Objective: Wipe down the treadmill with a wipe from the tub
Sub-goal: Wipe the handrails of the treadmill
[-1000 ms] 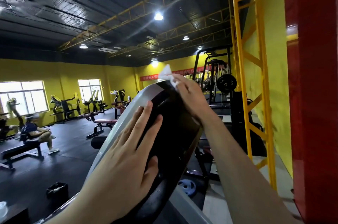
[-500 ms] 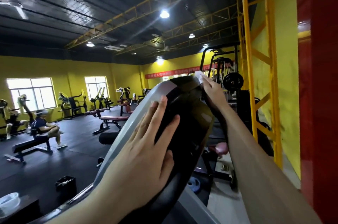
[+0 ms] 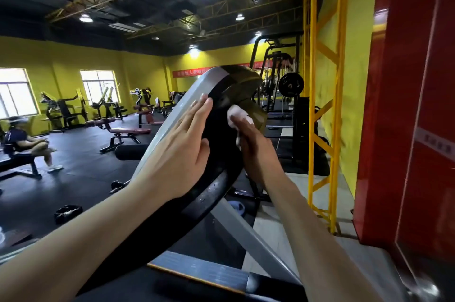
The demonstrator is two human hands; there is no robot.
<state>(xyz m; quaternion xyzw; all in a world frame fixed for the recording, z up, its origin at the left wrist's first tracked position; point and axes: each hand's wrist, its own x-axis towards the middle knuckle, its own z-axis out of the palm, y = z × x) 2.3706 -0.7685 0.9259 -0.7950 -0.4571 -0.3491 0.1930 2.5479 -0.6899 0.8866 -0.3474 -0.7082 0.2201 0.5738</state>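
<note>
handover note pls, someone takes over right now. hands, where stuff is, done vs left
Left hand: flat, fingers straight, resting on the treadmill console, spanning its grey edge and black face.
Right hand: holds the wipe and presses it on the black face, just below the console's top end.
Tub: not in view.
Done: wipe is out and on the console.
Left: can't tell which parts are already wiped. Probably carry on down the black face, then the grey upright and the deck edge.
</note>
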